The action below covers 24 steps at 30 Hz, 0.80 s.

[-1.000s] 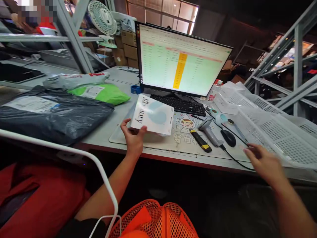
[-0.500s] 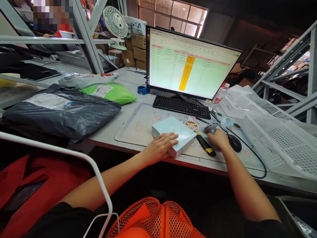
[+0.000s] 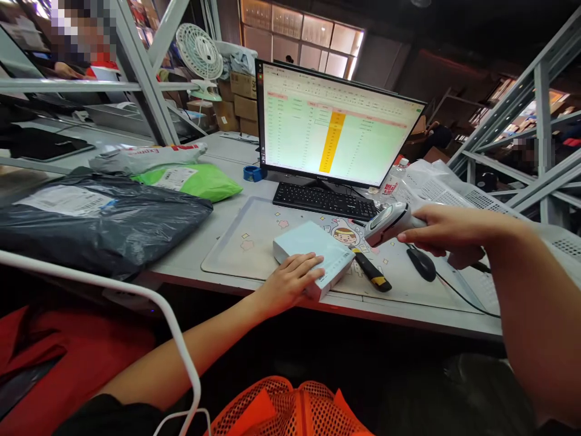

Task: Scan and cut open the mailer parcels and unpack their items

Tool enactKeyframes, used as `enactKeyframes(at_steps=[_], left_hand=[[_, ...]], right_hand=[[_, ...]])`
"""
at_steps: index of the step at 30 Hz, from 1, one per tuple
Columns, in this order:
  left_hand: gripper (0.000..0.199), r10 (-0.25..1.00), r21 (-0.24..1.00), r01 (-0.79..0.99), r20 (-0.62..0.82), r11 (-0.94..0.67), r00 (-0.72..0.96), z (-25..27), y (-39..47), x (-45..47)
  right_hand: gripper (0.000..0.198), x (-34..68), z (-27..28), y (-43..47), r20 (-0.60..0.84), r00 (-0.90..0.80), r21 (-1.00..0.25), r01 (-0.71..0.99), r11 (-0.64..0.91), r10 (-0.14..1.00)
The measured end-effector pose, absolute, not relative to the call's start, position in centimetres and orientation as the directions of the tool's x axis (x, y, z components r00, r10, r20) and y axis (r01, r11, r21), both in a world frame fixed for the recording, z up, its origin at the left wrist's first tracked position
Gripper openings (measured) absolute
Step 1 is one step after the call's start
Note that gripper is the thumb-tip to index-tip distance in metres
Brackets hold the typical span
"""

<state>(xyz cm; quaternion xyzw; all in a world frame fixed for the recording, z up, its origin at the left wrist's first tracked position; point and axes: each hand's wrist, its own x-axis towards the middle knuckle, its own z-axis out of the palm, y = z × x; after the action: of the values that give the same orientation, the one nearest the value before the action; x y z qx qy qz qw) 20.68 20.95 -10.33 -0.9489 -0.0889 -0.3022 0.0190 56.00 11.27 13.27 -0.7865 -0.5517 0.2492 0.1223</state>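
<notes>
Currently our right grip, wrapped round the scanner, sits right of the pale box, which slants far-left to near-right under our left hand, fingers slightly spread.

I'm in a warehouse: bagged parcels at ten o'clock, cartons at eleven, metal racking at two.
</notes>
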Motion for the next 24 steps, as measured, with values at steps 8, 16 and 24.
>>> enactKeyframes(at_steps=[8, 16, 24], left_hand=[[0.046, 0.26, -0.054, 0.398, 0.677, -0.916, 0.689, -9.8, 20.0, 18.6], [0.043, 0.386, 0.007, 0.535, 0.7, -0.845, 0.601, -9.7, 20.5, 17.9], [0.099, 0.846, 0.644, 0.549, 0.392, -0.533, 0.362, -10.2, 26.0, 11.3]], right_hand=[[0.037, 55.8, 4.8, 14.9, -0.085, 0.295, -0.234, 0.923, -0.307, 0.952], [0.057, 55.3, -8.0, 16.0, 0.072, 0.639, -0.062, 0.77, -0.636, 0.766], [0.065, 57.6, -3.5, 18.5, 0.2, 0.596, -0.113, 0.802, -0.586, 0.778]])
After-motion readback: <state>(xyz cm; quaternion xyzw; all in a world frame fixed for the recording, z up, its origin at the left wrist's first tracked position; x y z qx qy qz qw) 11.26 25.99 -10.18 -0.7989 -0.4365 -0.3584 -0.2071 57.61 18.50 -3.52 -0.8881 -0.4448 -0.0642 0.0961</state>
